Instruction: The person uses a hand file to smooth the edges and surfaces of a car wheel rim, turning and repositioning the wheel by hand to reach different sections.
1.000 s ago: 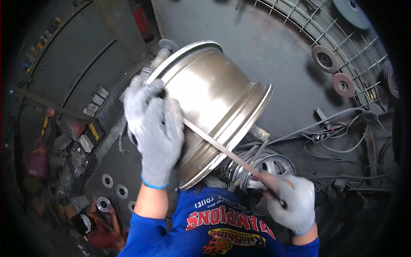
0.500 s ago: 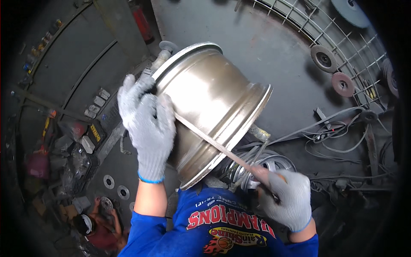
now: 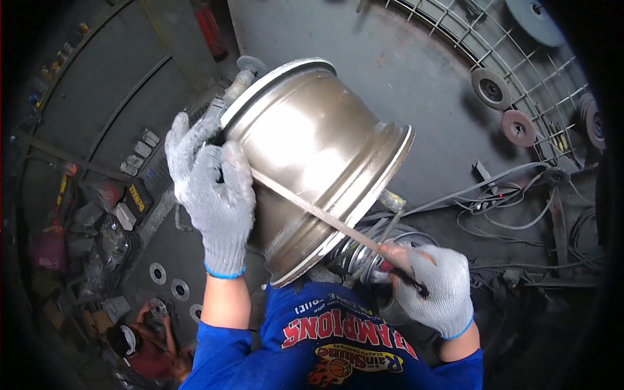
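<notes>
A bare metal wheel rim (image 3: 302,133) lies tilted on its side in front of me, its barrel shiny and its edges pale. Across the near side of the barrel runs a long, narrow file (image 3: 312,209), apparently touching the metal. My gloved right hand (image 3: 437,289) is wrapped round the file's handle end, to the right of the rim. At the rim's left edge, my gloved left hand (image 3: 218,185) pinches the file's far end between thumb and fingers. What supports the rim underneath is hidden.
Another wheel rim (image 3: 416,240) sits below on the right. An angle grinder (image 3: 242,79) lies behind the rim's left edge. Loose cables (image 3: 513,195) trail at right, below abrasive discs (image 3: 491,89) on a wire rack (image 3: 455,36). A co-worker (image 3: 149,351) handles a round part at lower left.
My left hand and the file's far end have shifted slightly left. The rim's left edge also appears farther left. My right hand stays nearly in place, still gripping the file.
</notes>
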Available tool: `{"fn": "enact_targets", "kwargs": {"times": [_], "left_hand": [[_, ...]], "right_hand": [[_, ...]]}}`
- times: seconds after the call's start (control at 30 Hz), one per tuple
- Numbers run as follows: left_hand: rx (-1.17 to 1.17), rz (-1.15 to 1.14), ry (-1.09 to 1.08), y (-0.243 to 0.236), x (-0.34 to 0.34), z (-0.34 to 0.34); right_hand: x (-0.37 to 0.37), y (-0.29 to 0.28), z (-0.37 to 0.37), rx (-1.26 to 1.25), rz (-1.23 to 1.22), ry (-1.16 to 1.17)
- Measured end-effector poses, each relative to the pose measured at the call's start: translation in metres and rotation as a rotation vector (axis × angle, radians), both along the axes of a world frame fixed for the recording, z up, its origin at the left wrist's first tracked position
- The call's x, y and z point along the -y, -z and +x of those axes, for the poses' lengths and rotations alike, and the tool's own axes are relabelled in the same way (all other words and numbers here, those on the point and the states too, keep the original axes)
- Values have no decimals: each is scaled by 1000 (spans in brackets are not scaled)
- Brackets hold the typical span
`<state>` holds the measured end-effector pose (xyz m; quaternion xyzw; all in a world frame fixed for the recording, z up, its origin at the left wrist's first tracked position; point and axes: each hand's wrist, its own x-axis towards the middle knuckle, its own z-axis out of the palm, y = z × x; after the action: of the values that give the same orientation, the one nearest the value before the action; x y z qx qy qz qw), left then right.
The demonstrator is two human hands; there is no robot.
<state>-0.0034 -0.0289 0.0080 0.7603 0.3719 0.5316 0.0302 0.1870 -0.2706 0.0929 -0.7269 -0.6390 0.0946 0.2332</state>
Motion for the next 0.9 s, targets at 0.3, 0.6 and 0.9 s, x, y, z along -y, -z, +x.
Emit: {"fn": "enact_targets", "kwargs": {"times": [0.3, 0.6, 0.9], "left_hand": [[18, -73, 135, 1, 22, 4], [27, -47, 157, 0, 25, 7], [-60, 31, 96, -1, -9, 1]], "right_hand": [[26, -10, 8, 61, -59, -24], [36, -11, -1, 65, -26, -7], [17, 2, -16, 66, 74, 25]]}}
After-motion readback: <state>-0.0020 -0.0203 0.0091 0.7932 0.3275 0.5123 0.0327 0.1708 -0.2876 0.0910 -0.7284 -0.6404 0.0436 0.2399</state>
